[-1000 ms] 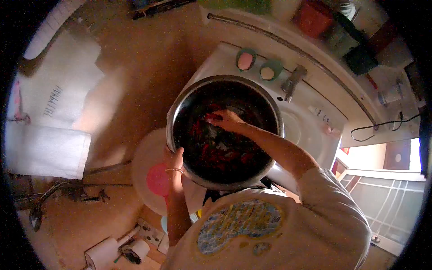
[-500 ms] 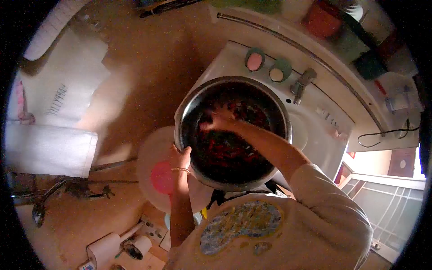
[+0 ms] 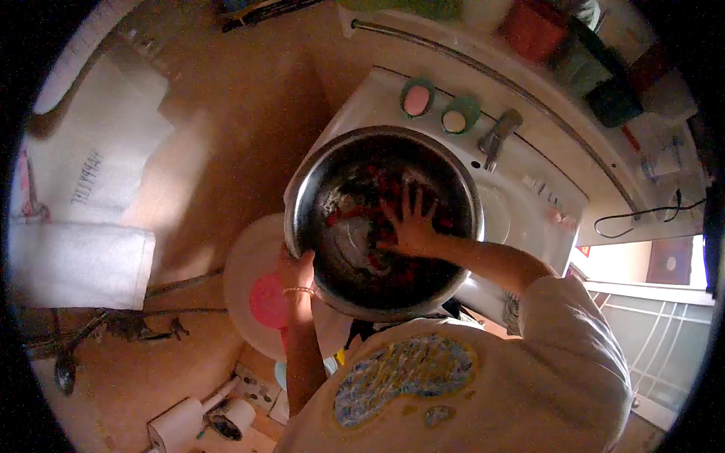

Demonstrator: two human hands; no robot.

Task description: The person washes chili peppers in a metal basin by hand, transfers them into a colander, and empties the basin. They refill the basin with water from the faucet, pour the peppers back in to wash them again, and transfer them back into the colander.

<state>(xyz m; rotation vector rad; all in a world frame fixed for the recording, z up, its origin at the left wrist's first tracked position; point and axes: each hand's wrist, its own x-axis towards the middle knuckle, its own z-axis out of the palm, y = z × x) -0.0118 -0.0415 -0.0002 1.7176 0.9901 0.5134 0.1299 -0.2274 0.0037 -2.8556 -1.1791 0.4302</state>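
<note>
A wide metal basin (image 3: 311, 185) with a shiny rim sits over the sink counter, in front of my body. Dark red and blackish pieces (image 3: 375, 181) lie inside it; what they are is too dim to tell. With its thumb over the rim, my left hand (image 3: 298, 266) grips the basin's near left side and wears a bracelet at the wrist. Fingers spread, my right hand (image 3: 414, 230) reaches into the right half of the basin, over or touching the pieces. A pale streaked patch of the basin's bottom shows left of this hand.
Behind the basin are a faucet (image 3: 501, 138), a pink soap (image 3: 416, 100) and a pale soap (image 3: 455, 121) in green dishes. At lower left stands a pale round tub (image 3: 238, 264) with a pink item (image 3: 268, 300). White towels (image 3: 83, 257) hang at left.
My right hand has swept from the basin's left side to its right, fingers spreading. The pieces have shifted, baring some of the bottom at left. My left hand keeps its hold on the rim.
</note>
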